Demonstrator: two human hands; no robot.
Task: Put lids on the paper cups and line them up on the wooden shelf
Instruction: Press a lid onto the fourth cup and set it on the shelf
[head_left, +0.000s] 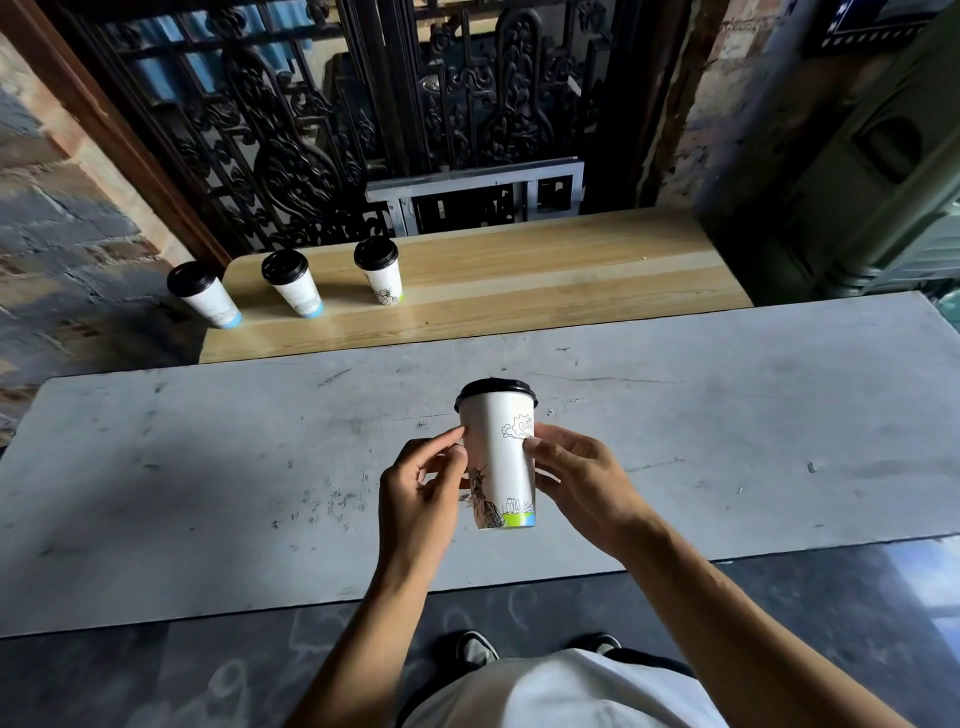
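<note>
I hold a white paper cup (500, 462) with printed drawings above the grey table (208, 467); a black lid (495, 391) sits on its rim. My left hand (415, 493) pinches its left side with the fingertips. On the opposite side, my right hand (582, 480) grips it. Three more lidded cups stand in a row at the left end of the wooden shelf (545, 280): one at the left edge (205, 295), one (292, 283) beside it, one (379, 270) further right.
Behind the shelf stands a black ornate iron gate (363, 114) with a grey metal frame (475, 195). A dark green bin (872, 171) fills the right rear. The shelf's right part is bare wood. My shoes (475, 647) show below the table's front edge.
</note>
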